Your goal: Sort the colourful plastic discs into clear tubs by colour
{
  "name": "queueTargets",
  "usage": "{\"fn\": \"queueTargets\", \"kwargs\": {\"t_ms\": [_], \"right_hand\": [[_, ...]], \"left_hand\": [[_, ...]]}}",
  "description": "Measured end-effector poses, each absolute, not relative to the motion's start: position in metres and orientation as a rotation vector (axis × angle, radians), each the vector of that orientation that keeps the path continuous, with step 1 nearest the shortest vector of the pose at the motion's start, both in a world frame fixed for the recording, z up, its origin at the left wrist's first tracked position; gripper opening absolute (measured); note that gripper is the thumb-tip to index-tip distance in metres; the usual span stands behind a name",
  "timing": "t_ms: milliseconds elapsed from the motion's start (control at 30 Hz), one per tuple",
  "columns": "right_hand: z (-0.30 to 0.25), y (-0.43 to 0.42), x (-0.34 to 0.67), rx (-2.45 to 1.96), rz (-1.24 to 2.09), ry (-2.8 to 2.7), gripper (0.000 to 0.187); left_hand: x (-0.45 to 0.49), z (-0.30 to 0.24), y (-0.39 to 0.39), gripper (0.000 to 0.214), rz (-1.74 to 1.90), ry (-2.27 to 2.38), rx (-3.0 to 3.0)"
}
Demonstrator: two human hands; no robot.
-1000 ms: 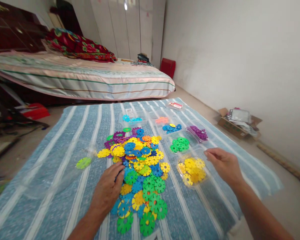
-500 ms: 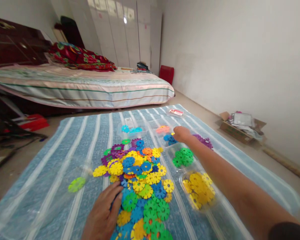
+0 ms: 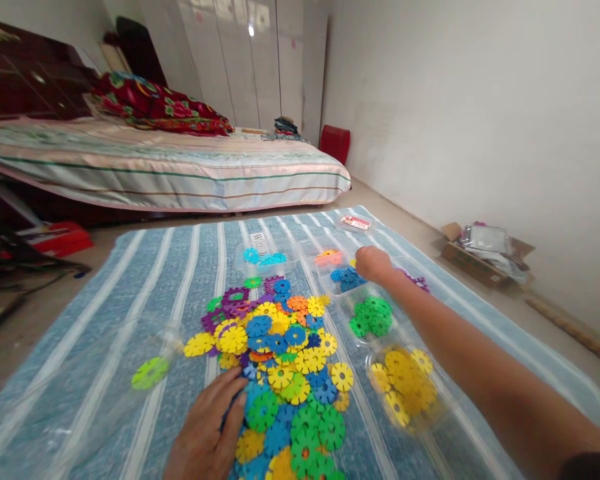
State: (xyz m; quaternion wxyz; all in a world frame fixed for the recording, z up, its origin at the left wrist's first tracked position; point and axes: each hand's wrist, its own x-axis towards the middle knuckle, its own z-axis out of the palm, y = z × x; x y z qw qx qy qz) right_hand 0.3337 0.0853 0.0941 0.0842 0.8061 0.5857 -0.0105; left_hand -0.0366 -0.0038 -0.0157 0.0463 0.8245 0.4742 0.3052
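Observation:
A heap of toothed plastic discs (image 3: 280, 373) in yellow, blue, green, orange and purple lies on the striped cloth. My left hand (image 3: 207, 427) rests at its left edge, fingers stretched out and touching the discs, thumb apart. A dark blue bit shows between thumb and fingers. Farther off, my right hand (image 3: 375, 265) is closed over the clear boxes, beside the blue discs (image 3: 347, 277). A yellow bit (image 3: 353, 263) shows at its fingertips; whether it is held I cannot tell. Nearby boxes contain green discs (image 3: 373, 316), yellow discs (image 3: 405, 387), orange discs (image 3: 329, 257) and light-blue discs (image 3: 270, 259).
Purple pieces (image 3: 416, 280) lie beyond my right forearm. A lime-green disc (image 3: 150, 373) lies left, by a clear plastic bag (image 3: 80, 400). A red-and-white packet (image 3: 356, 222) sits near the cloth's far edge. A bed (image 3: 180, 173) stands behind; a cardboard box (image 3: 473, 263) is on the floor.
The view has shifted slightly, so most things appear a little farther right. My right hand stays closed by the blue discs, and my left hand keeps its place at the heap.

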Motion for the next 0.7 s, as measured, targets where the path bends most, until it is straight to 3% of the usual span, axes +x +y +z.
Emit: {"fn": "queueTargets", "kwargs": {"t_ms": [100,267,567,700], "right_hand": [[0.110,0.063,0.342,2.454,-0.013,1.785,0.026],[0.128,0.003,0.347,2.454,-0.004,1.945,0.029],[0.112,-0.111,0.338,2.396,-0.211,2.215,0.020],[0.112,-0.156,0.358,2.611,-0.309,2.370,0.025]], "left_hand": [[-0.034,-0.013,-0.002,0.038,0.915,1.447,2.498],[-0.030,-0.008,0.001,0.040,0.861,1.450,2.488],[-0.026,-0.003,0.010,0.045,0.704,1.533,2.419],[-0.020,0.004,0.011,0.053,0.599,1.555,2.382]]}}
